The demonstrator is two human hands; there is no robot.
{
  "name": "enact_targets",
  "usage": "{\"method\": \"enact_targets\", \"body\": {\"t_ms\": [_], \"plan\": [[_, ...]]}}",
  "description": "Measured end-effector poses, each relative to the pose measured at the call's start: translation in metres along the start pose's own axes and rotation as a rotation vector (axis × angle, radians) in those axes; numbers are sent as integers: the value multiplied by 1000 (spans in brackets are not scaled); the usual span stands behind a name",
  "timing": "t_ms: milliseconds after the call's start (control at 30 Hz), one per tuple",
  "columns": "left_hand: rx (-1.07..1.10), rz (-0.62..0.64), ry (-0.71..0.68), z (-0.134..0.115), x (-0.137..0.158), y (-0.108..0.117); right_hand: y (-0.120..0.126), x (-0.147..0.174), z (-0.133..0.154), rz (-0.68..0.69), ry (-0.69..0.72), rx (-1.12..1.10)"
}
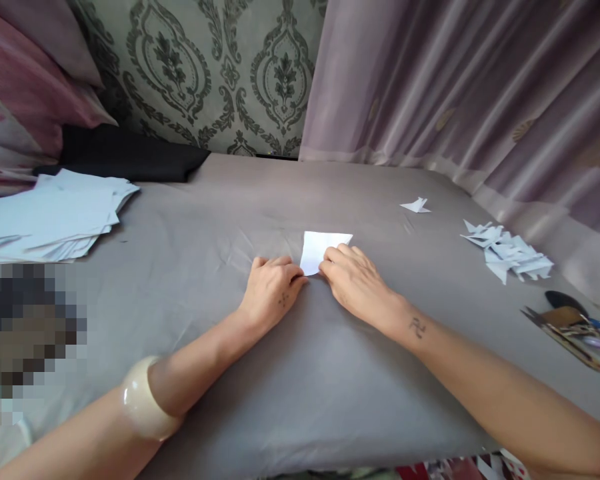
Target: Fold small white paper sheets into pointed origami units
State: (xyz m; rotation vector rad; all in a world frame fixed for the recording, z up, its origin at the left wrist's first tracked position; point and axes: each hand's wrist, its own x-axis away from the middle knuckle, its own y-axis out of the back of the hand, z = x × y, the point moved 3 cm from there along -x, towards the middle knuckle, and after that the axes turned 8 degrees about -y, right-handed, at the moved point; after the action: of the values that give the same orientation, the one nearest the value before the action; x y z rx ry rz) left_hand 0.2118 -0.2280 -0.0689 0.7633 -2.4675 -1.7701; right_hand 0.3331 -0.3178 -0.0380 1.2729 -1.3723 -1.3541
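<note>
A small white sheet of paper (320, 250) lies on the grey cloth in the middle of the view, its near edge curled up a little. My left hand (274, 288) pinches the paper's near left corner between thumb and fingers. Over the right part of the sheet lies my right hand (355, 280), its fingers bent together and gripping the near right side. The fingertips of that hand hide part of the paper.
A stack of white paper (50, 213) sits at the left, by a black cloth (130, 157). Folded paper pieces (513, 250) are heaped at the right, with one folded piece (417, 205) apart. Scissors and other tools (570, 330) lie at the right edge. A curtain (430, 80) hangs behind.
</note>
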Motion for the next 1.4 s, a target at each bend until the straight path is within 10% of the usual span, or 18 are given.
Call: {"method": "enact_targets", "body": {"t_ms": [1400], "plan": [[427,143,347,18,-24,-4,25,-68,3,546,-190,72]]}}
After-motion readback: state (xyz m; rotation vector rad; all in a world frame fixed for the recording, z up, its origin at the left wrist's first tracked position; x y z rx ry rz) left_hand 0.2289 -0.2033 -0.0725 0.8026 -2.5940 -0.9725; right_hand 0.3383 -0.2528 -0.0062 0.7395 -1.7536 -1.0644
